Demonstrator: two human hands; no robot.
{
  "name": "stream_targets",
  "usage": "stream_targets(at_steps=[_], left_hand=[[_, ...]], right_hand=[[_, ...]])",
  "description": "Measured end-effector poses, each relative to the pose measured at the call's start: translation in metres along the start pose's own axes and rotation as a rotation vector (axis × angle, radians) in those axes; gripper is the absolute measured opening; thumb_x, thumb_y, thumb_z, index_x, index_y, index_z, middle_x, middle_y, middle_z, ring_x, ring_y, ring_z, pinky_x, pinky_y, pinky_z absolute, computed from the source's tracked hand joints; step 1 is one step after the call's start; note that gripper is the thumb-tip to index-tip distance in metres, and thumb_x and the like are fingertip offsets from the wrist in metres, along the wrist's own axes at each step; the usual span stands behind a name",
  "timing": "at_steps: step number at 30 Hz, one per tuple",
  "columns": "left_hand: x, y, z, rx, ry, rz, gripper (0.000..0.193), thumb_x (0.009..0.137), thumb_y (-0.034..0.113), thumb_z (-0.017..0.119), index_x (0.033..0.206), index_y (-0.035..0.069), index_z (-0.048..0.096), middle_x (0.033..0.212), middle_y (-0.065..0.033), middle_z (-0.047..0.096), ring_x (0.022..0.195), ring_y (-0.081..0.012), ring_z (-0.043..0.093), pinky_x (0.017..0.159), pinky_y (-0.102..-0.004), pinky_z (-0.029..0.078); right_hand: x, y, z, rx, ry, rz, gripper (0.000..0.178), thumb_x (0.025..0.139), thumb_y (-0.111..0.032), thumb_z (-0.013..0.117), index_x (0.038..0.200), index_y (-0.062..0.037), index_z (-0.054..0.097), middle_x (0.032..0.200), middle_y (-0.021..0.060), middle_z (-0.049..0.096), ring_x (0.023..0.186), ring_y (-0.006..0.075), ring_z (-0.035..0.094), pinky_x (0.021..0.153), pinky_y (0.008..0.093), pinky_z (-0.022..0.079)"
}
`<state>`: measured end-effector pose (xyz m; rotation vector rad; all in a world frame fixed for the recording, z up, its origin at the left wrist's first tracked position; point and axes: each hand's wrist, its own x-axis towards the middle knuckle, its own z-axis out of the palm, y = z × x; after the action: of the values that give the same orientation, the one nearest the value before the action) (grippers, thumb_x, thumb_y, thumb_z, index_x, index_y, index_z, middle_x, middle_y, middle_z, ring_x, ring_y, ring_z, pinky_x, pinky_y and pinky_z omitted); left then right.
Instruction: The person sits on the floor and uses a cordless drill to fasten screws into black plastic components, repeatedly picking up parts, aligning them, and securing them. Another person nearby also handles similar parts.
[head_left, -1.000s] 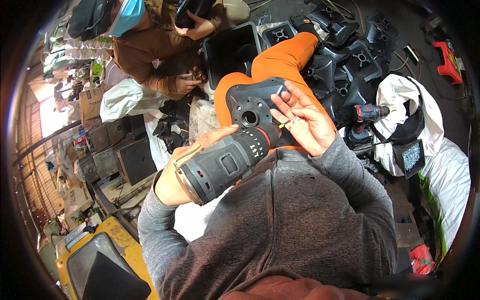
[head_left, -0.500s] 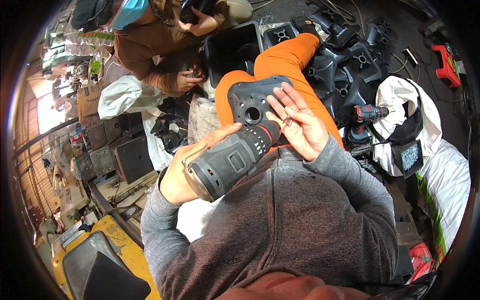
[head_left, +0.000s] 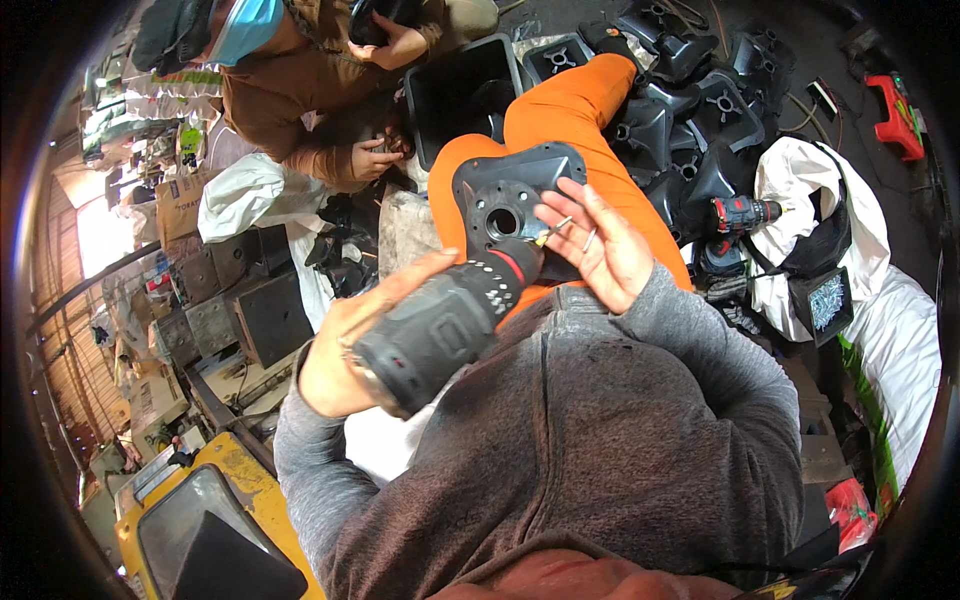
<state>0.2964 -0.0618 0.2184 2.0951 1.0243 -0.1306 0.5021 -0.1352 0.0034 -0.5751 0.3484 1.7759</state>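
My left hand (head_left: 335, 370) is closed round a black cordless drill (head_left: 430, 330) with a red ring near its chuck. The drill lies across my front, its bit (head_left: 553, 233) aimed up and right toward my right hand (head_left: 608, 250). That hand is palm up with its fingers stretched out, just behind the bit's tip; small pale marks show on it, which I cannot identify. On my orange-clad thighs rests a black moulded part (head_left: 540, 165) with a round flange (head_left: 503, 215), a centre hole and small holes around it. The drill's chuck hides the flange's near edge.
A co-worker in brown (head_left: 270, 110) sits at upper left beside a black bin (head_left: 465, 85). Black moulded parts (head_left: 725, 110) are piled at upper right. A second drill (head_left: 745, 214) and a tray of screws (head_left: 826, 303) lie at right by a white sack (head_left: 795, 175).
The drill has moved a little left and down in my left hand, its bit dropping back slightly. My right hand stays near the tip, its fingers turned slightly. The view has shifted a bit.
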Motion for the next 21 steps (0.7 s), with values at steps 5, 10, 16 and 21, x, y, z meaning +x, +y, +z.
stream_targets(at_steps=[5, 10, 16, 21], left_hand=[[-0.016, 0.0, -0.017, -0.022, -0.048, -0.164, 0.074, 0.069, 0.011, 0.081, 0.137, 0.005, 0.052, 0.124, -0.011, 0.066, 0.103, -0.0203, 0.069, 0.093, -0.0304, 0.053], [-0.004, -0.004, -0.017, 0.123, -0.175, -0.109, 0.076, 0.068, 0.022, 0.079, 0.138, 0.012, 0.051, 0.118, -0.0084, 0.068, 0.08, -0.0263, 0.072, 0.078, -0.0348, 0.059], [0.015, 0.0, -0.012, 0.048, -0.195, -0.114, 0.076, 0.069, 0.021, 0.079, 0.138, 0.011, 0.051, 0.119, -0.0116, 0.068, 0.091, -0.0303, 0.072, 0.081, -0.0374, 0.058], [0.033, 0.012, -0.019, 0.069, -0.27, -0.13, 0.079, 0.068, 0.021, 0.082, 0.139, 0.012, 0.05, 0.119, -0.0142, 0.067, 0.096, -0.0331, 0.07, 0.083, -0.0386, 0.057]], right_hand=[[0.015, -0.002, -0.021, -0.662, 0.05, -0.155, 0.033, 0.099, -0.029, 0.06, 0.122, -0.0051, 0.063, 0.1, 0.0033, 0.064, 0.082, 0.0064, 0.058, 0.069, 0.0204, 0.049], [0.051, 0.014, -0.014, -1.07, -0.049, -0.412, 0.039, 0.093, -0.036, 0.068, 0.113, -0.0015, 0.067, 0.072, -0.0032, 0.056, 0.067, 0.0076, 0.052, 0.062, 0.0228, 0.043], [0.056, 0.013, -0.018, -1.324, -0.084, -0.539, 0.036, 0.092, -0.033, 0.068, 0.113, -0.0037, 0.067, 0.065, 0.003, 0.053, 0.059, 0.0104, 0.051, 0.058, 0.0297, 0.044], [0.055, 0.013, -0.015, -1.289, -0.091, -0.519, 0.033, 0.092, -0.027, 0.068, 0.113, -0.0025, 0.066, 0.064, 0.0033, 0.052, 0.057, 0.0105, 0.049, 0.055, 0.0289, 0.042]])
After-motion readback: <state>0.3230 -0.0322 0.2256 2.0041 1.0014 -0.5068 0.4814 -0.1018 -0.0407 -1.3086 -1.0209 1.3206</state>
